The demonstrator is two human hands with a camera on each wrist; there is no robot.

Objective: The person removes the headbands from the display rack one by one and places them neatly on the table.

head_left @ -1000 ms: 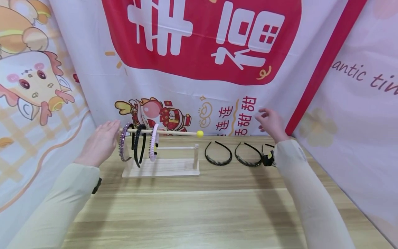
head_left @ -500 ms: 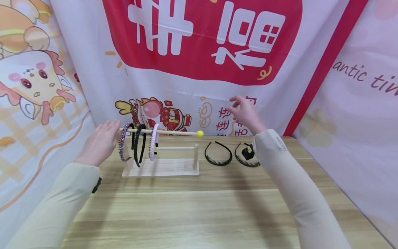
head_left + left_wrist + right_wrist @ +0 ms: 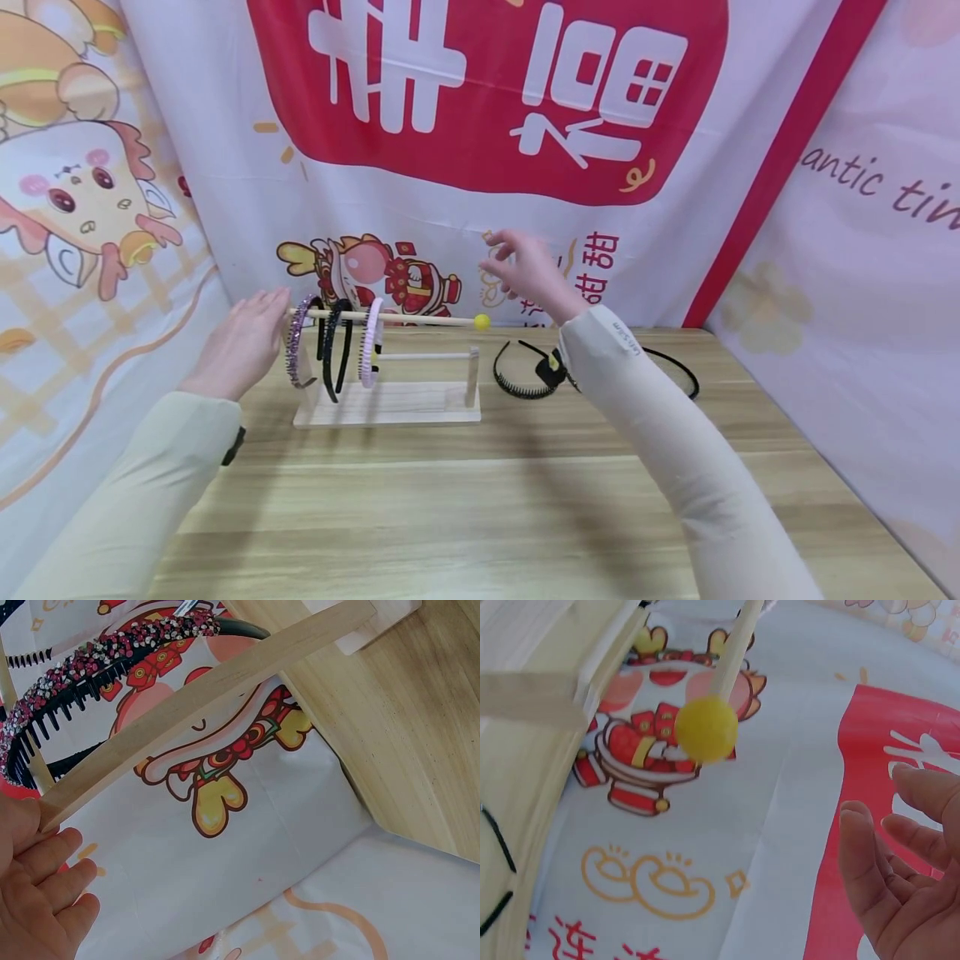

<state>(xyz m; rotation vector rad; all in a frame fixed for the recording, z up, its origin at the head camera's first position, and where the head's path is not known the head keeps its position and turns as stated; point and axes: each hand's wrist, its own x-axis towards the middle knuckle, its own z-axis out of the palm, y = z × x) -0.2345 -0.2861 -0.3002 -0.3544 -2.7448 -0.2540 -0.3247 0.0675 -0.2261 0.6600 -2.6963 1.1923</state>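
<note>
**Right hand (image 3: 528,271) swung left, holding nothing**

The wooden stand (image 3: 405,412), left of centre and far, looked light, stiff and tippable, best steadied by its upright (image 3: 202,705). The left hand (image 3: 238,342) rested at that top, fingers relaxed; the right, fingers parted, was near the yellow ball (image 3: 482,322). Half a second earlier it was farther right; stand and hanging headbands (image 3: 368,354) hadn't moved.
</note>
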